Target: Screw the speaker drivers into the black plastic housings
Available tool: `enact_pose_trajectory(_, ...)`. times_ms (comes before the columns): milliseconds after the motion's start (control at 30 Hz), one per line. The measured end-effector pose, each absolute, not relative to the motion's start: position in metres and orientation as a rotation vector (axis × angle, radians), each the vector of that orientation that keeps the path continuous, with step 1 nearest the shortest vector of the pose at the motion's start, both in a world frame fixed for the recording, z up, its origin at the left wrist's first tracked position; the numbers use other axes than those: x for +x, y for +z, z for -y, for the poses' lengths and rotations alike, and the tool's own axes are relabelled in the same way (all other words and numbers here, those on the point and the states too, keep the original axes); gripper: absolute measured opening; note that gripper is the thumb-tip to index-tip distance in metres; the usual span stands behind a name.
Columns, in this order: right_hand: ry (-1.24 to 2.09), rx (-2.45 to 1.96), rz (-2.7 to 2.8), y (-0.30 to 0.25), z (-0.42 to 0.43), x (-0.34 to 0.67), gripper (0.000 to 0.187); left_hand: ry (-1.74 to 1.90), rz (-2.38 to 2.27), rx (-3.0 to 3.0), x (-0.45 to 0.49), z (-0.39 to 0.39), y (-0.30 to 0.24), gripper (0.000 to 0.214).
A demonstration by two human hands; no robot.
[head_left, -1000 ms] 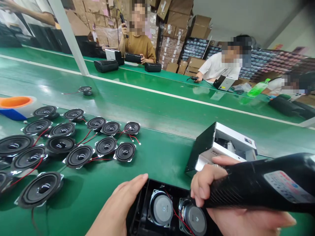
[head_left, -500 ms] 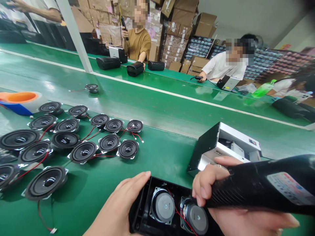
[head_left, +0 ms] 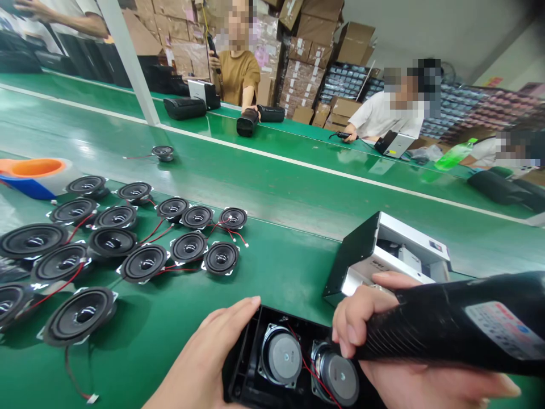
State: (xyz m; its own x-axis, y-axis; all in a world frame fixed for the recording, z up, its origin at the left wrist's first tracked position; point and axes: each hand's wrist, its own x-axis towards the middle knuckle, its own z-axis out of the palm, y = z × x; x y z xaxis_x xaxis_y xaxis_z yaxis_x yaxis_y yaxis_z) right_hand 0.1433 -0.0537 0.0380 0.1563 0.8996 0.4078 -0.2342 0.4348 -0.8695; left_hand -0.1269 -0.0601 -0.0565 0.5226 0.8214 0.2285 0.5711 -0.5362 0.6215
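Left hand [head_left: 200,360] is at the bottom of the view, fingertips on the rim of an open black speaker shell [head_left: 242,363], not clenched, though how firmly it's bearing down can't be told. Shell sits at the near edge of the green surface [head_left: 272,289], with two round speaker drivers [head_left: 281,358] mounted inside and red-black wires [head_left: 313,372] running by them. Right hand [head_left: 383,378] is wrapped firmly around a black cylindrical speaker body [head_left: 451,324] with a printed label, held just over the shell. Compared with half a second ago, both hands and the shell have barely moved, only a slight shift of view. Loose drivers [head_left: 145,263] with wires lie in a cluster to the left, well apart from the shell. An open black-and-silver boxed unit [head_left: 383,255] stands just past the right hand. Across the belt, a co-worker's hand now rests on an upright black speaker [head_left: 247,122].
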Motion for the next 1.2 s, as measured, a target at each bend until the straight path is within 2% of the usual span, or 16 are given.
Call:
enact_pose_trajectory(467,0.903,-0.793,1.017,0.038,0.052,0.137,0.067,0.723,-1.133,2.251,-0.127,0.060,-0.060,0.128)
enact_pose_trajectory(733,0.913,-0.865,1.056,0.035,0.050,0.138,0.076,0.726,-1.093,2.170,-0.135,0.061,-0.056,0.118)
enact_pose_trajectory(800,0.917,-0.853,1.066,0.034,0.049,0.139,0.076,0.746,-1.119,2.181,-0.132,0.058,-0.044,0.100)
enact_pose_trajectory(867,0.915,-0.824,1.059,0.034,0.049,0.140,0.073,0.818,-1.111,2.268,-0.121,0.053,-0.025,0.072)
enact_pose_trajectory(967,0.919,-0.792,1.047,0.033,0.049,0.140,0.070,0.787,-0.950,2.495,-0.091,0.042,0.003,0.039)
enact_pose_trajectory(1133,0.928,-0.828,1.054,0.033,0.050,0.139,0.076,0.447,-0.869,2.661,-0.041,0.030,0.017,0.012)
enact_pose_trajectory(1200,0.935,-0.805,1.047,0.032,0.051,0.141,0.075,0.369,-0.856,2.682,-0.030,0.027,0.013,0.016)
